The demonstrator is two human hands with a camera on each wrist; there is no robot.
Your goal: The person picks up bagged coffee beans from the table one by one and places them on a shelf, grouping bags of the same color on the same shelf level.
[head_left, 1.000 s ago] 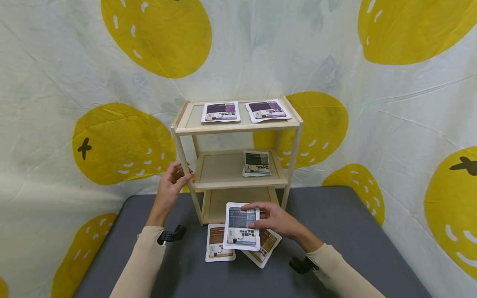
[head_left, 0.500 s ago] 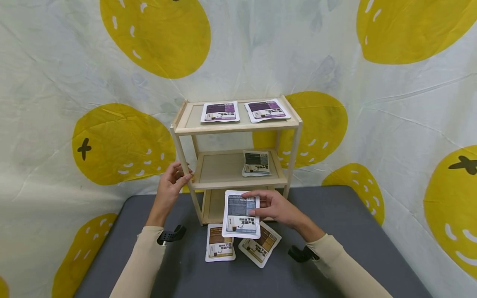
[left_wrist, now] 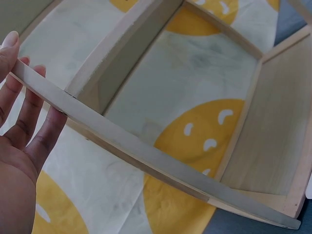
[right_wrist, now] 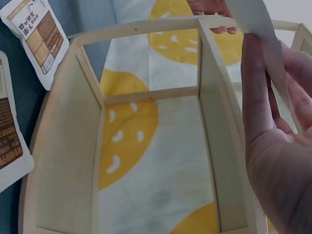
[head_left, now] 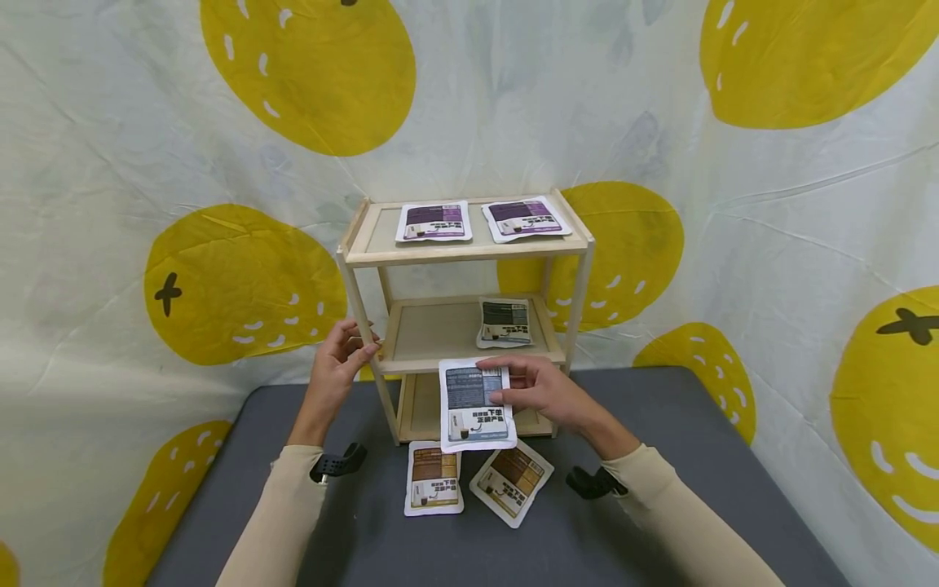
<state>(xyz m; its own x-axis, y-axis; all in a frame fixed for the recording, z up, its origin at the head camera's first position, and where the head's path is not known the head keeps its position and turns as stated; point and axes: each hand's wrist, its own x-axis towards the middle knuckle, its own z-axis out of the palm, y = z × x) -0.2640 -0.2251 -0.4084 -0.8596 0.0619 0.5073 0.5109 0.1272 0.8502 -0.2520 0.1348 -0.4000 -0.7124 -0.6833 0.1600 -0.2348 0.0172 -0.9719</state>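
Backdrop: behind your table hangs a pale cloth [head_left: 770, 204] printed with big yellow fruits.
Table: your grey table [head_left: 660, 456] carries a small wooden shelf unit [head_left: 462, 253] at its back edge, near the middle.
Right hand: your right hand [head_left: 539, 391] pinches a grey-blue sachet [head_left: 475, 405] by its right edge, thumb on the front and fingers behind. In the right wrist view you see the sachet only edge-on against your fingers [right_wrist: 261, 92].
Grey-blue sachet: it is lifted above the table, in front of the front edge of the middle shelf, face toward you.
Left hand: your left hand [head_left: 339, 359] rests on the front left post [left_wrist: 122, 146] of the shelf unit at the height of the middle shelf. The fingers are nearly straight and lie against the wood, not closed round it.
Top shelf: two purple sachets [head_left: 434, 221] lie flat side by side.
Middle shelf: one dark grey sachet [head_left: 505, 321] lies at the right end.
Front of the table: two brown sachets [head_left: 433, 478] lie flat just before the shelf unit, below the lifted sachet.
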